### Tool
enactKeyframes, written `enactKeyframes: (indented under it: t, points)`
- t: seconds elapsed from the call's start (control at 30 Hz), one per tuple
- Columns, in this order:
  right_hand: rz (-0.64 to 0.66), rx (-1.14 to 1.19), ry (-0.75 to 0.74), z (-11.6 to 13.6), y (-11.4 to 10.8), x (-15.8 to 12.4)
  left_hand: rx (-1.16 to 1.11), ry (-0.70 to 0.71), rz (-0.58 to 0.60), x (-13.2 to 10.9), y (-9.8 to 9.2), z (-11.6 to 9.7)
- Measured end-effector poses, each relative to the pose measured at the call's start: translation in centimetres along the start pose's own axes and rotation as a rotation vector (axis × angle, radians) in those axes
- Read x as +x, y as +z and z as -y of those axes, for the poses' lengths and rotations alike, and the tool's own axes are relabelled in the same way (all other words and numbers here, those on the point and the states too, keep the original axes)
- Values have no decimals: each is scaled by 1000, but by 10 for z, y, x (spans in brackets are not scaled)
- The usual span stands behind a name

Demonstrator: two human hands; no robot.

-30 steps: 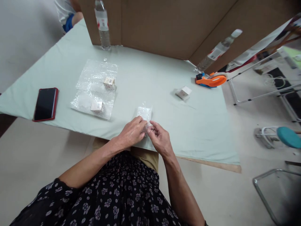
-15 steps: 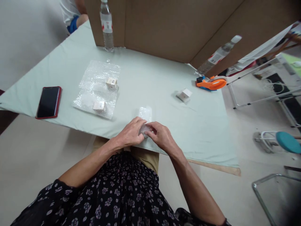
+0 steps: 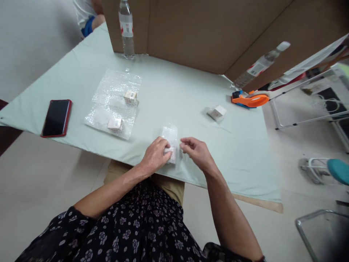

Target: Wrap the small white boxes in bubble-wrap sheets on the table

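Near the table's front edge, a small packet wrapped in bubble wrap (image 3: 171, 136) lies with its long side pointing away from me. My left hand (image 3: 157, 153) is closed on the near end of this packet, thumb and fingers at its left side. What is inside shows only as a pale shape through the plastic. My right hand (image 3: 195, 151) is just right of the packet and apart from it. Its fingers are half bent, with thumb and forefinger close together but nothing visible between them.
Two small boxes (image 3: 115, 124) rest on bubble wrap sheets (image 3: 105, 96) at left, beside a phone (image 3: 56, 118). Rightward are a partly wrapped box (image 3: 219, 112) and an orange tape dispenser (image 3: 252, 100). Two bottles (image 3: 127, 34) stand by a cardboard panel (image 3: 185, 34). A person (image 3: 89, 23) is beyond.
My right hand has let go of the packet and moved a little to the right. My left hand stays on it, and more of the packet's near end now shows.
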State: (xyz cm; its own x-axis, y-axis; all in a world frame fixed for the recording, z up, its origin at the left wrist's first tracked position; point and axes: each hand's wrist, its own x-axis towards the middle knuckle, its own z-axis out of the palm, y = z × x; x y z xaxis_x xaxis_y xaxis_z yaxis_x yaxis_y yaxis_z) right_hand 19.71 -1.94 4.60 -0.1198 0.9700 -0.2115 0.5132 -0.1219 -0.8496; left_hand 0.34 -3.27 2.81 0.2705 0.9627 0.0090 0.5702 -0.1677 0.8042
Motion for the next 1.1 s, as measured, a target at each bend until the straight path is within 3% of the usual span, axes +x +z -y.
enactKeyframes:
  t: [0.07, 0.13, 0.4, 0.6, 0.73, 0.87, 1.1]
  points:
    - [-55, 90, 156, -5, 2, 17, -2, 12, 0, -1, 0, 0]
    - [-32, 158, 228, -7, 8, 33, 0, 38, -14, -2, 1, 1]
    - [40, 279, 129, -4, 28, 63, 9, 86, -13, -4, 3, 5]
    - [-44, 328, -68, -6, 31, 51, -18, 81, -28, -5, 4, 9]
    - [-121, 227, -242, -4, 30, 32, 119, 77, -153, -8, 6, 6]
    - [-100, 86, -301, -5, 30, 12, 180, 18, -251, -10, 8, 4]
    - [-58, -199, -470, -11, 26, -7, 60, 94, -100, -5, 3, 13]
